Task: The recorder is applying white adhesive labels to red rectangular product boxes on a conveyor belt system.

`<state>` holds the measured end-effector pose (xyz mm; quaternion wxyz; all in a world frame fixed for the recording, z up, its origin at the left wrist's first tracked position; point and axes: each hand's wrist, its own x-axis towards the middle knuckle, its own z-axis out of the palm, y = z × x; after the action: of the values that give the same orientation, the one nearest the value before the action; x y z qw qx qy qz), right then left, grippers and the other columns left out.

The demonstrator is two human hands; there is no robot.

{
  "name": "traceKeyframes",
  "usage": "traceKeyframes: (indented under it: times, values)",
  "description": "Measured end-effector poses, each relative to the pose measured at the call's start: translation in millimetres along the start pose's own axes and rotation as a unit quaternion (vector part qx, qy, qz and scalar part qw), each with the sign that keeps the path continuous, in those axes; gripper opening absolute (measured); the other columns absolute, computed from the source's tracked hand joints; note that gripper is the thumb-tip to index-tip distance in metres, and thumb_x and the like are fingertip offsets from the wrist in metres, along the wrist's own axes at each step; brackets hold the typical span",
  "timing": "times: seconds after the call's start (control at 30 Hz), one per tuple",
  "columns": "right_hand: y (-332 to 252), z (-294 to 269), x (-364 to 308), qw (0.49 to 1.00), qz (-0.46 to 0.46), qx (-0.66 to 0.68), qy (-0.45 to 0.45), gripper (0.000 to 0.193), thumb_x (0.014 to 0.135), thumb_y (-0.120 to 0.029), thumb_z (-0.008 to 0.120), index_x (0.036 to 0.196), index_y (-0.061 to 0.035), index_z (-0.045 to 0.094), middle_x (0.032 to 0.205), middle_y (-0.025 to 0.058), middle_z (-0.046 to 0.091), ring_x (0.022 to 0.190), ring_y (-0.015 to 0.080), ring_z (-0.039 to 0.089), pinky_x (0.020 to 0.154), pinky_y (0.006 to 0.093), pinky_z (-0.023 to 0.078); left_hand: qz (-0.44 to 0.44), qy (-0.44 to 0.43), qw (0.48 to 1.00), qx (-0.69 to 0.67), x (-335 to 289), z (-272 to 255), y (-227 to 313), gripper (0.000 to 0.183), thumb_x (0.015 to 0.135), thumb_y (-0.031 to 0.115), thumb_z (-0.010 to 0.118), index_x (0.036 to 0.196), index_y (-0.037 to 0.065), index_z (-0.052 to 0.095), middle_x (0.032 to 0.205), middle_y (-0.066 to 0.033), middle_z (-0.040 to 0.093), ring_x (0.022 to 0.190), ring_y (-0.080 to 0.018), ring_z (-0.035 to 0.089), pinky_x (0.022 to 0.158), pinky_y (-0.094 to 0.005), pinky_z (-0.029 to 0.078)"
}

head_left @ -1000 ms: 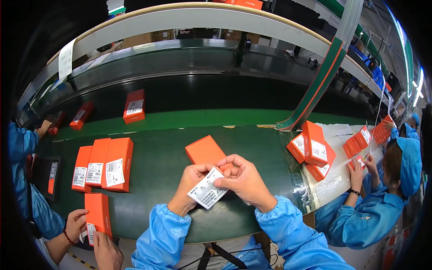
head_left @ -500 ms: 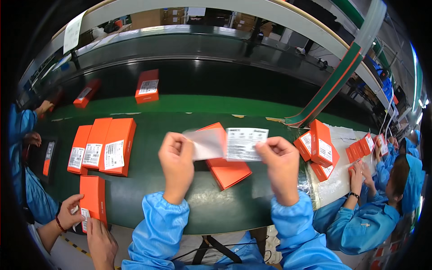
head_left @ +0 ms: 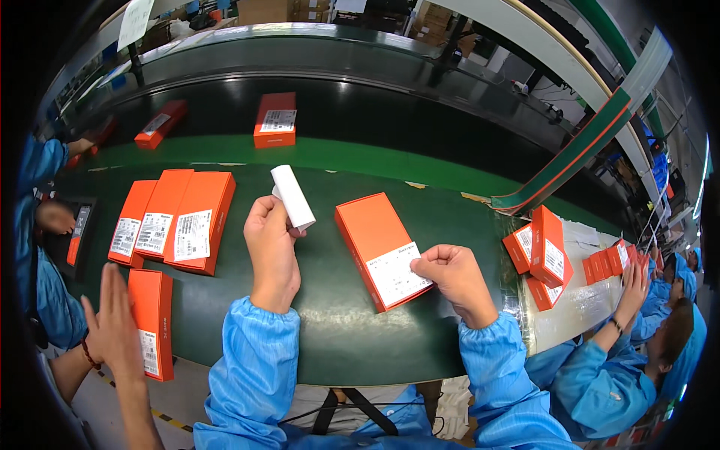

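My left hand (head_left: 271, 251) pinches a curled piece of white backing paper (head_left: 293, 198), held up over the bench. Between the thumb and fingers of my right hand (head_left: 456, 276) is the corner of a white printed label (head_left: 397, 276). It covers the near end of an orange box (head_left: 379, 225) lying at a slant on the bench; whether it is stuck down I cannot tell. To the left, three labelled orange boxes (head_left: 201, 214) lie side by side.
The green bench (head_left: 330, 345) borders a dark conveyor (head_left: 360, 127) carrying more orange boxes (head_left: 275, 120). A co-worker's hand (head_left: 114, 319) is beside a labelled box (head_left: 152, 315) at left. Boxes are piled (head_left: 546, 251) at right near a green post (head_left: 562, 161); another co-worker (head_left: 611, 375) sits beyond.
The label and its backing paper have come apart. My left hand moved left with the paper, now curled; my right hand lowered the label onto the box. The left co-worker's hand left their box's label.
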<state>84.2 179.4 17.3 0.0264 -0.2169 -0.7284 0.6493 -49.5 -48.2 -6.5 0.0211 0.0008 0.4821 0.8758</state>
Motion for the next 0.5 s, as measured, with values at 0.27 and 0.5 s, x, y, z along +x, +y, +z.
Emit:
traceKeyframes:
  times: [0.27, 0.5]
  values:
    - [3.5, -2.8, 4.2, 1.0, 0.006, 0.004, -0.006, 0.013, 0.081, -0.005, 0.074, 0.085, 0.0051, 0.068, 0.081, 0.0086, 0.07, 0.07, 0.0102, 0.064, 0.065, 0.0223, 0.051, -0.009, -0.017, 1.0, -0.008, -1.4, 1.4, 0.9, 0.01, 0.098, 0.014, 0.051, 0.102, 0.006, 0.055, 0.085, -0.0013, 0.059, 0.073, -0.0076, 0.056, 0.062, -0.0235, 0.043]
    - [1.6, -5.2, 5.3, 1.0, 0.017, 0.012, -0.012, 0.013, 0.082, -0.005, 0.074, 0.087, 0.0051, 0.067, 0.081, 0.0089, 0.07, 0.071, 0.0107, 0.064, 0.066, 0.0228, 0.052, -0.025, -0.024, 0.999, -0.006, -3.3, 5.5, 1.7, 0.009, 0.098, 0.013, 0.052, 0.101, 0.006, 0.055, 0.084, -0.0019, 0.059, 0.071, -0.0079, 0.056, 0.061, -0.024, 0.044]
